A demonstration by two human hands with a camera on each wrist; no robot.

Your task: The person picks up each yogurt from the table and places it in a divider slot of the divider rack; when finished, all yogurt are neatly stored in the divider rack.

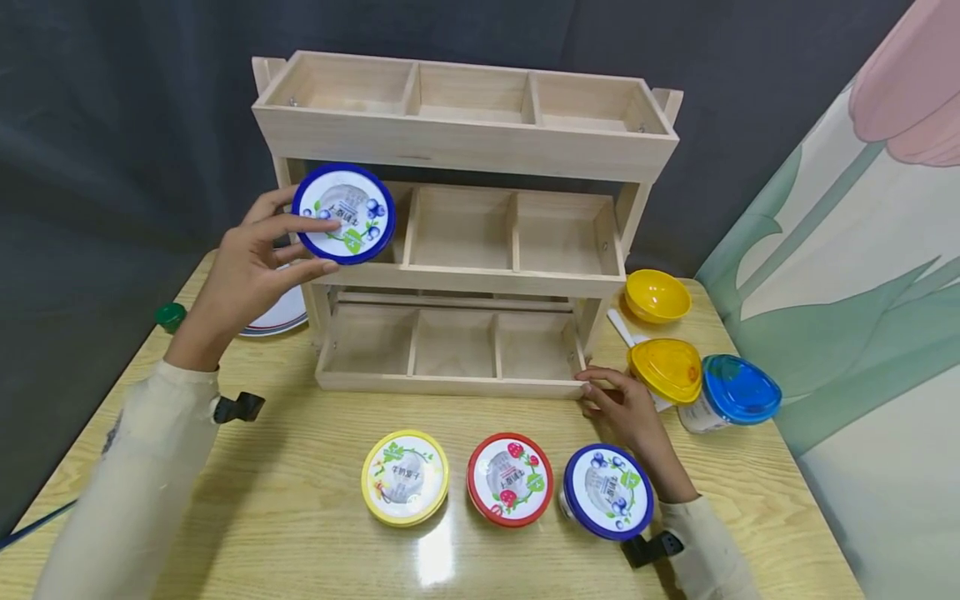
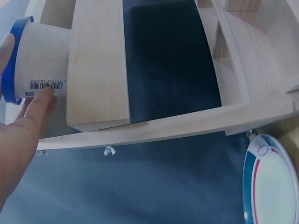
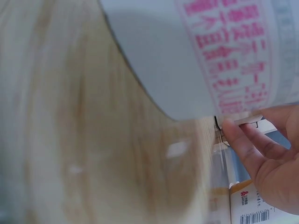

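My left hand (image 1: 251,258) holds a blue-lidded tub (image 1: 345,214) with blueberries on its lid, fingers round its rim. It is in front of the left compartment of the middle tier of a wooden rack (image 1: 465,150). The left wrist view shows the tub's white side and barcode beside a wooden board. My right hand (image 1: 626,412) grips the front right corner of the rack's bottom tier (image 1: 450,387) between thumb and fingers. Another blue-lidded tub (image 1: 608,492) stands next to my right wrist and fills much of the right wrist view.
A yellow-lidded tub (image 1: 405,478) and a red-lidded tub (image 1: 510,480) stand in front of the rack. To the right are a yellow bowl (image 1: 657,296), a yellow-lidded container (image 1: 666,370) and a blue-lidded jar (image 1: 738,390). A plate (image 1: 281,312) and a green cap (image 1: 170,317) are at left.
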